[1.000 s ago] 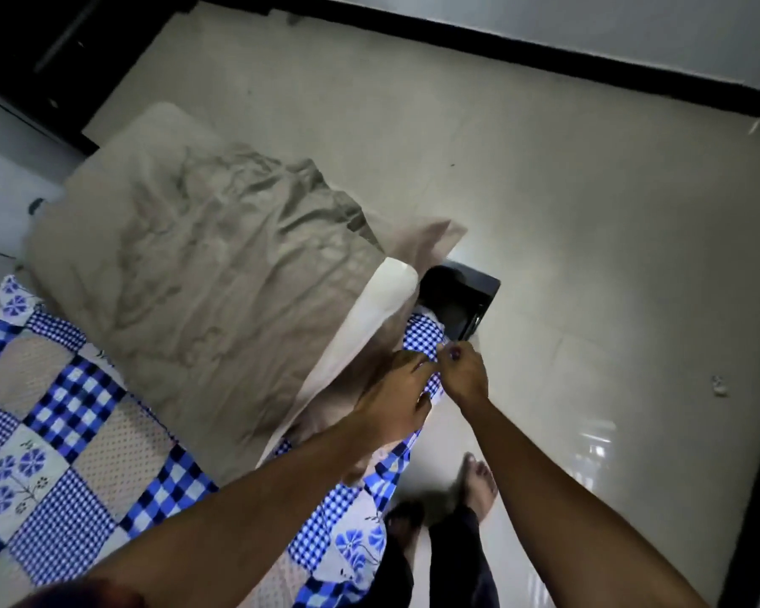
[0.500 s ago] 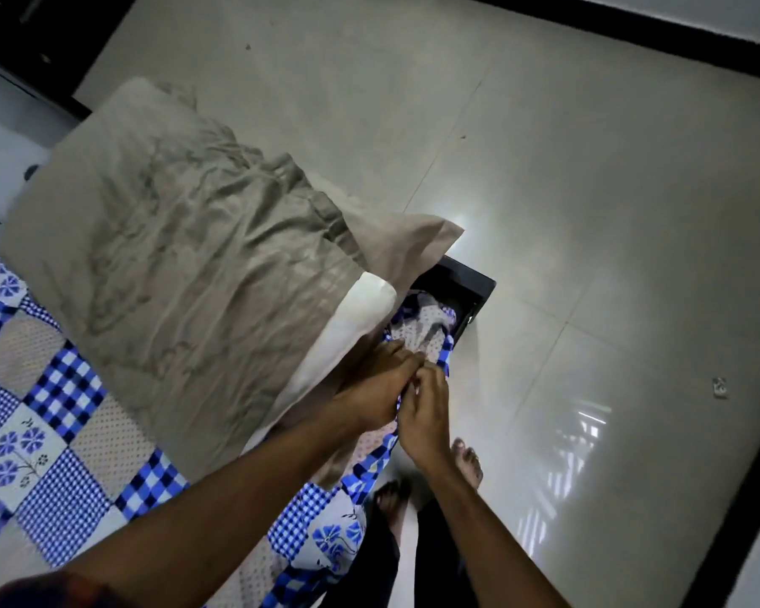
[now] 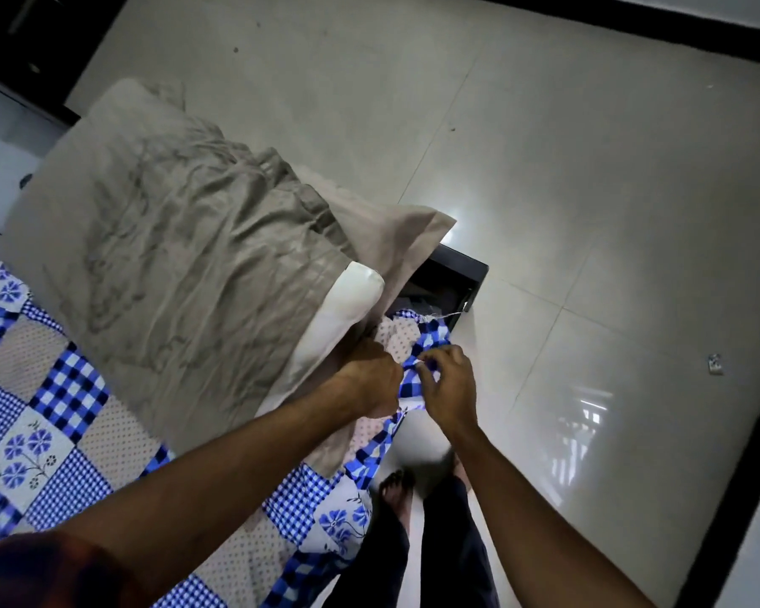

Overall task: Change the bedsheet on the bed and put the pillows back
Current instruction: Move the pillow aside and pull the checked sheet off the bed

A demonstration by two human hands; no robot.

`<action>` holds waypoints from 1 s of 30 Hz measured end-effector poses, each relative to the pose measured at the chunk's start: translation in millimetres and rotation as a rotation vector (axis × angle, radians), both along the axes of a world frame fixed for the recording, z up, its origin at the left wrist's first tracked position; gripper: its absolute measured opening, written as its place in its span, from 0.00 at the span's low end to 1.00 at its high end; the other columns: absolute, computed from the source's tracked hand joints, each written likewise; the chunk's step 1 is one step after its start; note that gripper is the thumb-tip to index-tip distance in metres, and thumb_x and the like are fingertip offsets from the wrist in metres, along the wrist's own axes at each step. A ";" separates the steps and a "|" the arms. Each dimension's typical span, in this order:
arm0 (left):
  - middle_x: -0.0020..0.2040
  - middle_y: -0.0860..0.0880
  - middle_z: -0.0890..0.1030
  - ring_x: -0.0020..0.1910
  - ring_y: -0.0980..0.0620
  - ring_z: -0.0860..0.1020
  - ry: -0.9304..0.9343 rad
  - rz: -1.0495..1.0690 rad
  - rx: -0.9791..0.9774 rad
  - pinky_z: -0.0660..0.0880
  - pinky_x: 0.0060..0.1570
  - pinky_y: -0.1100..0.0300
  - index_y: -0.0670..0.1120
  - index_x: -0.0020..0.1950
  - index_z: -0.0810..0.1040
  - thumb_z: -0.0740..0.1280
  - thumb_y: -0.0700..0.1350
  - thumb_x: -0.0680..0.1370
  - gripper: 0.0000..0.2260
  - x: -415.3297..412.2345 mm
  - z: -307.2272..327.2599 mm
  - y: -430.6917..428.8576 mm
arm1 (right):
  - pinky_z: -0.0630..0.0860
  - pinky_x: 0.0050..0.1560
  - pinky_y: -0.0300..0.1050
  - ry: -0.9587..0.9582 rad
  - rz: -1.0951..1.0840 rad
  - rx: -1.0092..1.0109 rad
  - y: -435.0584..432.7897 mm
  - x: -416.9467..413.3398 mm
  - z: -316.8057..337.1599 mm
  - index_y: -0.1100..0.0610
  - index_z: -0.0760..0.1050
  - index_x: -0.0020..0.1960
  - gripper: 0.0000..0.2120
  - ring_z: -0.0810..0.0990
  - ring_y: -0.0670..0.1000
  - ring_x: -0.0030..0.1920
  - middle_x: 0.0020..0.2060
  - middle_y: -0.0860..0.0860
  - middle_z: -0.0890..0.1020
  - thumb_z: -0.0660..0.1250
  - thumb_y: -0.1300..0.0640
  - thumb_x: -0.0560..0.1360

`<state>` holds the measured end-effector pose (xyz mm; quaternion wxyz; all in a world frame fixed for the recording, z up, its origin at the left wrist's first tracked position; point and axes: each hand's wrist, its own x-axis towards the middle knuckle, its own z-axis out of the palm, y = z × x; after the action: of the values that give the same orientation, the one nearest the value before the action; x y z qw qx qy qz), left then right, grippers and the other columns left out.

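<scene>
A blue-and-white patchwork bedsheet (image 3: 40, 414) with checks and flower squares covers the bed at the lower left. Its corner is bunched at the bed's corner, where both hands meet. My left hand (image 3: 371, 379) is closed on the sheet under the edge of the pillow. My right hand (image 3: 446, 383) pinches a fold of the same sheet corner just to the right. A large beige, wrinkled pillow (image 3: 172, 256) lies on the bed above the hands, its white inner end (image 3: 347, 309) showing.
The dark bed frame corner (image 3: 461, 269) sticks out past the pillow. Glossy pale floor tiles (image 3: 567, 212) fill the right side, edged by a dark skirting. My bare feet (image 3: 393, 487) stand beside the bed. A small object (image 3: 715, 364) lies on the floor at right.
Both hands have stayed at the bed corner, shifting their hold on the sheet; more of the checked corner is now bunched up between them. The view has tilted slightly.
</scene>
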<state>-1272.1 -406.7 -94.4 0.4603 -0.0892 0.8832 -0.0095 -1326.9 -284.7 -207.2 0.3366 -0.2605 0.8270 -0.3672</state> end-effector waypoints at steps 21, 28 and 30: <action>0.60 0.42 0.81 0.58 0.42 0.79 -0.059 -0.139 0.001 0.71 0.54 0.53 0.44 0.65 0.73 0.61 0.49 0.81 0.15 43.9 -9.3 27.4 | 0.80 0.54 0.53 -0.569 -0.136 0.141 21.7 7.4 16.8 0.48 0.81 0.40 0.06 0.84 0.52 0.45 0.41 0.46 0.86 0.67 0.56 0.74; 0.47 0.47 0.80 0.47 0.44 0.78 0.822 0.222 0.173 0.75 0.43 0.52 0.46 0.51 0.80 0.66 0.44 0.73 0.09 52.8 42.4 20.6 | 0.78 0.53 0.44 -0.434 -0.366 -0.275 -70.7 -77.4 117.4 0.55 0.80 0.54 0.14 0.82 0.46 0.50 0.48 0.46 0.84 0.71 0.46 0.77; 0.48 0.47 0.82 0.47 0.45 0.79 1.211 0.426 0.169 0.75 0.47 0.53 0.43 0.50 0.83 0.68 0.42 0.74 0.07 56.8 70.4 8.2 | 0.75 0.57 0.41 -0.343 -0.265 -0.353 -110.1 -95.9 144.8 0.51 0.79 0.58 0.19 0.80 0.44 0.57 0.54 0.45 0.83 0.69 0.39 0.76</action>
<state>-1215.3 -398.5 -24.0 -0.1221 -0.2157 0.9472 0.2037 -1422.8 -394.8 -62.3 0.3702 -0.1387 0.7080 -0.5852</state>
